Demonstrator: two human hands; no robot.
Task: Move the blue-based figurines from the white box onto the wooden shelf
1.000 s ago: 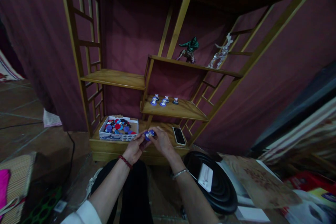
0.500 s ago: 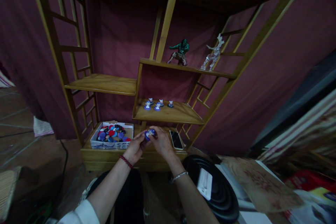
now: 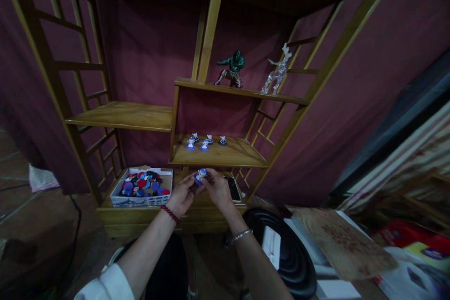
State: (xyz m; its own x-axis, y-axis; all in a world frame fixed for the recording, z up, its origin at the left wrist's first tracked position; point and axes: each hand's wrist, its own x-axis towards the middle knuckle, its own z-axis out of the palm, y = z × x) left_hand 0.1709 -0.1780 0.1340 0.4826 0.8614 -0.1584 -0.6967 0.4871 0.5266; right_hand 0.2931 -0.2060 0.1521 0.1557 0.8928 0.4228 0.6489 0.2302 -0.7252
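A small purple-and-white figurine on a round purple base is held between my two hands, in front of the shelf unit. My left hand grips its base side, and my right hand pinches it from the right. Several like figurines stand on the low middle shelf: two purple ones in front and three dark-based ones behind and to the right. Left of my hands, an open cardboard box contains a jumble of red, blue and black figurines.
A phone lies on the bottom board behind my right hand. On the upper shelf stand a green-hooded crouching figure and a clear deer statue. A black ridged round object and a flat brown board are at the lower right.
The view has shifted, so the shelf unit and box appear farther left. Both hands still hold the purple figurine, which now looks more upright.
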